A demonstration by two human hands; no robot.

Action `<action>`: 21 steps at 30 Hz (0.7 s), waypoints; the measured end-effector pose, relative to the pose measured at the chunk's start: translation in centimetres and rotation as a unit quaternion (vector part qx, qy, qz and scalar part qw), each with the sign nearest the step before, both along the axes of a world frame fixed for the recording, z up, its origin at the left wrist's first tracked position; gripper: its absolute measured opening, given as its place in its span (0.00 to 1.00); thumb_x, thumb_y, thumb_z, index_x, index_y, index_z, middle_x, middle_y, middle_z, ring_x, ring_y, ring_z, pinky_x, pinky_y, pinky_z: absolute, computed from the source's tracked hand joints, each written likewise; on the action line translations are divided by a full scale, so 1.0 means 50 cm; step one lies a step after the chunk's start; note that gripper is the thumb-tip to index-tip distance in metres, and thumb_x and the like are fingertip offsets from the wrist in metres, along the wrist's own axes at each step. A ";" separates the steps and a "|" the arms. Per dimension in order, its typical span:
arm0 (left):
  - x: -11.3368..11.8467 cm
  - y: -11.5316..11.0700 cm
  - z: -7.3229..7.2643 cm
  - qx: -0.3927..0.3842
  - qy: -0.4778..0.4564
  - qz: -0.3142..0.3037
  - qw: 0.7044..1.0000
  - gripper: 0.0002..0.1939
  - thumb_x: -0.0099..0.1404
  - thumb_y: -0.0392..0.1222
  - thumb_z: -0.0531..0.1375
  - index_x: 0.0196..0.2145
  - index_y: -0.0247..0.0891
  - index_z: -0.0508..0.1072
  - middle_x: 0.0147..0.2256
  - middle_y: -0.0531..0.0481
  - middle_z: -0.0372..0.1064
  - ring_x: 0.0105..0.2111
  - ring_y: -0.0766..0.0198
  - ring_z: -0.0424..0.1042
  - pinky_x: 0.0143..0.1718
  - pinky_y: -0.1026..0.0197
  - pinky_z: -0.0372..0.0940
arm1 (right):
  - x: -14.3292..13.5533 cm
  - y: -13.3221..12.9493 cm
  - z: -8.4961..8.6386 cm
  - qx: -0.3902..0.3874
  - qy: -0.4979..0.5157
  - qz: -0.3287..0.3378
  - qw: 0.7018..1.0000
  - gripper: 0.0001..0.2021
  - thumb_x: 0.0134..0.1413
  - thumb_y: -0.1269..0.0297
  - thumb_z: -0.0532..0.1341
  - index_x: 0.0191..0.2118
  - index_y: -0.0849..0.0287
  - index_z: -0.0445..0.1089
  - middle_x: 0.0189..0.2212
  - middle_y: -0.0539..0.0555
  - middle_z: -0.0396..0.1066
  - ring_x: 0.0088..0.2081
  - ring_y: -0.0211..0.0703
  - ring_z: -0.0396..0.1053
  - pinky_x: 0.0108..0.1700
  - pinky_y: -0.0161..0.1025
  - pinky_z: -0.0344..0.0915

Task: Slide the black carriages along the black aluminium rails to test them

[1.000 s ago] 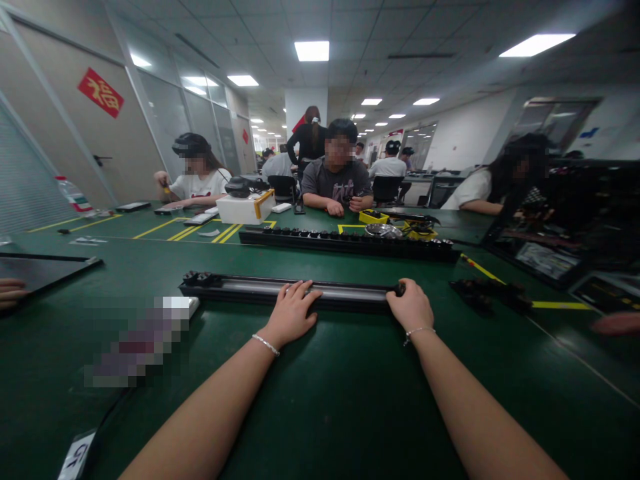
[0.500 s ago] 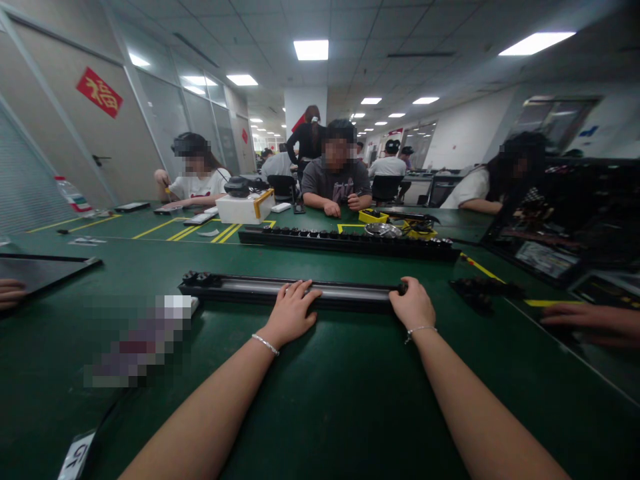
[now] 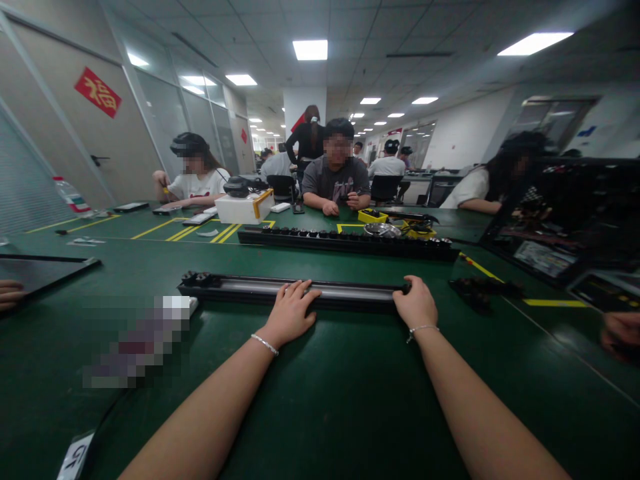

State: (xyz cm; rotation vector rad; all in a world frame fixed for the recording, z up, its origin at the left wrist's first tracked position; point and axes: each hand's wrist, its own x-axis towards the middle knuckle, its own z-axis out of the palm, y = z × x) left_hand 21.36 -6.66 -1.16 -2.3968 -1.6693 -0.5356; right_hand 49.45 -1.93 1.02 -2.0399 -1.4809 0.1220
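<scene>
A long black rail [image 3: 240,285] with a grey strip along its channel lies crosswise on the green table. Small black pieces [image 3: 199,277] sit at its left end. My left hand [image 3: 291,310] rests palm down on the middle of the rail, fingers spread over the strip. At the rail's right end, my right hand [image 3: 418,305] has its thumb and fingers closed around a small black part [image 3: 403,289], mostly hidden by the hand. Silver bracelets circle both wrists.
Behind lies a second black rail [image 3: 345,243] bearing a row of small parts. Black pieces [image 3: 475,291] lie to the right. A blurred-out device [image 3: 140,347] with a cable is at left. Co-workers' hands [image 3: 621,333] show at both edges. A white box [image 3: 235,211] stands farther back.
My right hand has shifted slightly to the right at the rail's end. My left hand stays put. A co-worker's hand at the right edge has drawn back to the right.
</scene>
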 end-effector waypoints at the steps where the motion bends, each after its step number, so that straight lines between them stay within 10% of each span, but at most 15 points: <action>1: 0.000 0.000 -0.001 0.002 0.000 -0.001 1.000 0.25 0.58 0.45 0.57 0.54 0.50 0.62 0.60 0.48 0.56 0.60 0.53 0.51 0.60 0.45 0.46 | 0.001 0.001 -0.001 0.003 0.001 0.000 1.000 0.23 0.50 0.64 0.52 0.54 0.60 0.61 0.51 0.59 0.64 0.48 0.48 0.65 0.46 0.41 0.62; 21: -0.001 0.002 -0.002 0.004 -0.003 -0.002 1.000 0.24 0.58 0.45 0.56 0.54 0.50 0.63 0.60 0.49 0.56 0.60 0.53 0.52 0.59 0.45 0.46 | 0.050 0.010 -0.005 0.006 0.032 -0.032 0.999 0.22 0.47 0.63 0.55 0.50 0.62 0.64 0.46 0.61 0.68 0.45 0.50 0.67 0.45 0.42 0.62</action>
